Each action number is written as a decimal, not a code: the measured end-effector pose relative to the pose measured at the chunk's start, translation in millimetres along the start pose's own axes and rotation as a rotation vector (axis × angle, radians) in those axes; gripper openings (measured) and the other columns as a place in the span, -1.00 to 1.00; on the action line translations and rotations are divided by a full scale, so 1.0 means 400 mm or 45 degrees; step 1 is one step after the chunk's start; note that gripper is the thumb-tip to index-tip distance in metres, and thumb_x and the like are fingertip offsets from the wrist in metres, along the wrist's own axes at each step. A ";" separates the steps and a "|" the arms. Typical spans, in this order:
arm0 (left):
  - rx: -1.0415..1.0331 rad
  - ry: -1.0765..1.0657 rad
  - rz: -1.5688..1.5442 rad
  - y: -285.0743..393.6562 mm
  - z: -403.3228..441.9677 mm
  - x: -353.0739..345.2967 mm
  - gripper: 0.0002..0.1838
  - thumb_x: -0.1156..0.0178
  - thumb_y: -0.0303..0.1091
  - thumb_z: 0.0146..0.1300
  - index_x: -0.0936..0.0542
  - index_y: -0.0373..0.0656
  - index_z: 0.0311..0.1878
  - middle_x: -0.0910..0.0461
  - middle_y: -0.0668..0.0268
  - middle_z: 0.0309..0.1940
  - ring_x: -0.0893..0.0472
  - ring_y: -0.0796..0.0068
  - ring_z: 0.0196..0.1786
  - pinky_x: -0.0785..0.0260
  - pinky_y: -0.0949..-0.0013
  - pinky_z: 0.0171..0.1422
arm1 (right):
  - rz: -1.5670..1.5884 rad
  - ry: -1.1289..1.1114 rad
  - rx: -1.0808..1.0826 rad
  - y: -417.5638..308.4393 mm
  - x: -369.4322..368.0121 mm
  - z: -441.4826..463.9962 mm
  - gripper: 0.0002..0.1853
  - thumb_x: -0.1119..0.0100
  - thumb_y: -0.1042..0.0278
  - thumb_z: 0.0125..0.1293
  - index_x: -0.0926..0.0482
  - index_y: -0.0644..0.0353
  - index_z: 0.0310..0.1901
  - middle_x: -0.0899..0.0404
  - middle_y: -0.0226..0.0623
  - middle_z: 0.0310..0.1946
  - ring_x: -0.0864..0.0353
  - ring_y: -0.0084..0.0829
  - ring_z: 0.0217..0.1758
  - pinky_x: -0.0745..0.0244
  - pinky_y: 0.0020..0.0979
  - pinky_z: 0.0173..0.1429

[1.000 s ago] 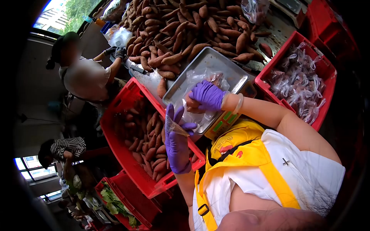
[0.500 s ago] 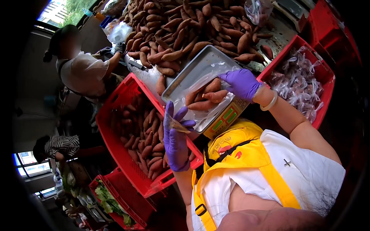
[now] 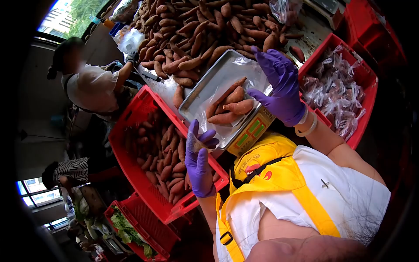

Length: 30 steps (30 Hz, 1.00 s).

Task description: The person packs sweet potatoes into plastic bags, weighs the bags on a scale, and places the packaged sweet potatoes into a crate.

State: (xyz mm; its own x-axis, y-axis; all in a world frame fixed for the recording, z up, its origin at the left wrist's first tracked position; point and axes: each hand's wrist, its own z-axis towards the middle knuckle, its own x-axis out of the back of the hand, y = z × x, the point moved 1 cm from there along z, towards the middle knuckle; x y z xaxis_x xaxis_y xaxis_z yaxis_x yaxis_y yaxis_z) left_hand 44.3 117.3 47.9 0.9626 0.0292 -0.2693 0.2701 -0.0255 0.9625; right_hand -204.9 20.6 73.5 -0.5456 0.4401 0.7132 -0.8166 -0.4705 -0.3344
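Several sweet potatoes (image 3: 235, 106) lie on a clear plastic bag (image 3: 208, 107) in the metal tray (image 3: 188, 104) of a weighing scale (image 3: 252, 132). My left hand (image 3: 199, 168), in a purple glove, is at the tray's near left corner. Its fingers are apart, and a little clear plastic shows by them, though I cannot tell whether they touch it. At the right side of the tray, my right hand (image 3: 281, 94), also gloved in purple, is raised with fingers and thumb spread, holding nothing.
Loose sweet potatoes (image 3: 192, 37) are heaped behind the scale. A red crate of sweet potatoes (image 3: 126, 131) stands left, and a red crate of bagged produce (image 3: 371, 89) right. A co-worker (image 3: 94, 85) stands at the far left, beyond a crate of leafy greens (image 3: 124, 229).
My right hand has lifted off the bag and sweet potatoes and spread its fingers. My left hand stays near the tray corner with slightly shifted fingers.
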 end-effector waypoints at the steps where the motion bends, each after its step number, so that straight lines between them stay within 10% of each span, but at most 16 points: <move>1: -0.006 0.014 0.068 0.001 -0.002 -0.002 -0.20 -0.23 0.01 0.30 -0.20 -0.21 0.47 -0.54 0.18 0.09 -0.54 0.46 0.01 -0.38 0.42 0.18 | -0.051 0.042 -0.032 -0.008 0.009 0.002 -0.05 -0.47 0.13 0.00 -0.21 0.06 0.44 -0.34 -0.13 0.31 -0.25 -0.12 0.40 -0.15 -0.14 0.40; 7: -0.524 0.659 0.613 0.006 -0.008 -0.003 -0.56 -0.18 -0.41 0.37 -0.45 -0.30 0.28 -0.57 0.20 0.10 -0.58 0.49 0.03 -0.42 0.41 0.15 | -0.069 -0.006 -0.170 0.075 -0.091 -0.032 -0.03 -0.45 0.08 0.03 -0.16 0.07 0.46 -0.32 -0.09 0.30 -0.22 -0.12 0.40 0.07 -0.11 0.46; 9: -0.818 0.618 0.710 0.037 -0.008 -0.069 -0.62 -0.21 -0.44 0.33 -0.51 -0.29 0.19 -0.60 0.13 0.04 -0.61 0.37 0.03 -0.43 0.41 0.10 | -0.045 -0.178 -0.280 0.091 -0.098 -0.037 -0.24 -0.42 0.14 0.07 -0.38 0.14 0.32 -0.47 -0.09 0.16 -0.38 -0.12 0.30 -0.11 -0.14 0.39; 11: -1.182 -0.013 1.234 0.087 0.042 -0.142 -0.67 -0.24 -0.46 0.26 -0.56 -0.26 0.09 -0.62 0.10 -0.06 -0.63 0.25 -0.05 -0.43 0.35 0.04 | 0.107 -0.071 -0.191 0.106 -0.112 -0.035 -0.54 -0.39 0.24 0.16 -0.56 0.22 0.07 -0.63 -0.22 -0.10 -0.58 -0.32 0.02 -0.37 -0.27 0.17; 14: -0.870 -0.274 1.649 -0.039 0.173 -0.210 -0.71 -0.22 -0.32 0.17 -0.62 -0.19 -0.05 -0.64 0.15 -0.09 -0.62 0.20 -0.12 -0.38 0.21 0.00 | 0.817 -0.078 -0.597 0.096 -0.099 -0.027 -0.76 -0.35 0.35 0.24 -0.60 0.31 -0.15 -0.63 -0.40 -0.33 -0.50 -0.69 -0.23 -0.44 -0.54 -0.06; 17: -0.478 -0.446 1.946 -0.152 0.269 -0.185 -0.74 -0.22 -0.23 0.10 -0.60 -0.19 -0.20 -0.66 0.08 -0.27 -0.66 0.14 -0.20 -0.46 0.25 -0.04 | 1.458 -0.295 -0.736 0.066 -0.027 -0.010 -0.86 -0.26 0.39 0.27 -0.66 0.27 -0.22 -0.66 -0.39 -0.30 -0.59 -0.57 -0.19 -0.43 -0.53 0.01; 25: -0.912 -0.393 1.820 -0.187 0.227 -0.147 -0.83 -0.26 -0.26 0.01 -0.60 -0.17 -0.50 -0.57 0.14 -0.40 -0.65 0.15 -0.32 -0.46 0.13 -0.23 | 1.591 -0.266 -0.966 0.133 -0.081 -0.054 -0.83 -0.13 0.38 0.36 -0.67 0.26 -0.20 -0.66 -0.39 -0.25 -0.58 -0.53 -0.09 -0.38 -0.47 0.17; 30: -0.632 -0.064 1.141 0.050 0.065 -0.012 -0.50 -0.51 -0.08 -0.10 -0.63 -0.23 -0.19 -0.62 0.07 -0.37 -0.63 0.18 -0.33 -0.47 0.29 -0.12 | 1.613 -0.304 -0.811 0.245 -0.104 -0.056 -0.75 -0.13 0.35 0.39 -0.62 0.28 0.00 -0.65 -0.34 -0.08 -0.60 -0.50 -0.03 -0.44 -0.42 0.20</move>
State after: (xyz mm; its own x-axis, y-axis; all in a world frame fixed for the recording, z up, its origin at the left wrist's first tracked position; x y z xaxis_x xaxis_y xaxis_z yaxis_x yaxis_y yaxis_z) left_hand 45.6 90.9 67.5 0.8090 0.1605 0.5655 -0.5771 0.3996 0.7122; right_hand -266.5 -26.5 -2.7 -0.9631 -0.1746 -0.2048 0.2074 0.0034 -0.9783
